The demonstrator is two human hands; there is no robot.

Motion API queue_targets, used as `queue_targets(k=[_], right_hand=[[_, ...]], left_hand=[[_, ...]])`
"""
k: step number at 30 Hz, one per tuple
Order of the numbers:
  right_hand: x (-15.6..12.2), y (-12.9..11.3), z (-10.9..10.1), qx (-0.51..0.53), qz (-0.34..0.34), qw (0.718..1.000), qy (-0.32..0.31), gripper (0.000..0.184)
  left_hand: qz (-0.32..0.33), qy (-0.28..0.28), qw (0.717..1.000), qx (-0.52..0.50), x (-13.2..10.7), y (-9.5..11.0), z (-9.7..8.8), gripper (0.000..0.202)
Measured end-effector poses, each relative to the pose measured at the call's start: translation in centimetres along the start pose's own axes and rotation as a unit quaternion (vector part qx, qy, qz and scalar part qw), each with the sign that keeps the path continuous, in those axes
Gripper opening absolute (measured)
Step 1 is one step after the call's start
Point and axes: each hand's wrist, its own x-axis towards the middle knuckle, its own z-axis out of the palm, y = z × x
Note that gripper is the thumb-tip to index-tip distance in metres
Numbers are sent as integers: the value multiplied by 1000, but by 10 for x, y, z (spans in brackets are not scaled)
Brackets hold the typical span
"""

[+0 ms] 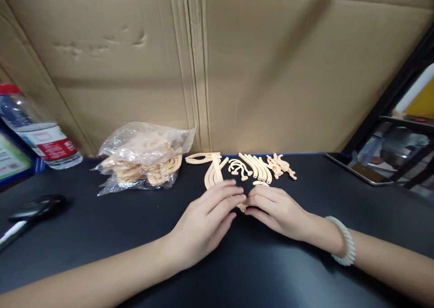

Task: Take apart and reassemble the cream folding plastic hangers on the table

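Workpiece location: the piece [242, 208] is at the meeting point of the hands, above the front-middle area of the desk [271, 276]. Only a small portion shows. It lies to the right of the left hand [200, 222], beyond its fingers, and to the left of the right hand [281, 210], directly at its fingertips.

Nearer hand: right. Its thumb and fingers pinch the piece from the right side. The left hand reaches in from the opposite side, fingers extended and slightly bent over the piece, thumb below. Whether the left fingers grip the piece or only rest near it cannot be told.

Long axis: not determinable, as the fingers cover most of the piece. The exposed end points toward the person and slightly down.

Surrounding parts: all lie on the far side of the hands. The arches [210, 177] are behind the left fingers. The strips [258, 168] lie side by side behind the right hand, long axes running from far left to near right. The hooks [240, 168] lie between these two groups. A small curved part [261, 183] lies just behind the right knuckles; of the loose parts, it is the nearest to that hand. The bag [145, 156] stands well apart, to the far left.
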Motion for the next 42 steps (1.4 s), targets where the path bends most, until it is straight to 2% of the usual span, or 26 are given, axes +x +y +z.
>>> queue_targets(k=[3,6,10,13,21,25,28,32,36,42], right_hand=[[1,-2,-1,-2,-12,1000,16,9],[4,-6,-5,-21,-38,999,16,12],[9,-12,-9,-88,-92,992,4,18],[11,-13,-9,-102,-106,989,5,19],[8,-11,-8,-90,-92,992,-12,24],[8,-12,-7,-42,-66,997,-22,24],[9,-15,-5,34,-38,999,4,22],[10,-18,-5,151,71,985,36,22],[11,-9,-6,157,144,974,77,16],[9,1,-2,186,198,956,111,7]], left_hand=[[-26,-72,997,-19,-1,-1,2,33],[-69,-77,994,-36,0,-1,3,17],[-63,-79,995,-23,2,2,1,2],[-48,-81,996,-4,5,4,-1,8],[-33,-116,992,21,6,1,2,25],[-28,-111,993,19,5,1,0,22],[-6,-95,995,13,5,3,-2,21],[21,-63,998,9,6,4,-4,23],[20,-31,999,5,6,5,-3,12],[-8,-51,995,87,3,1,-2,14]])
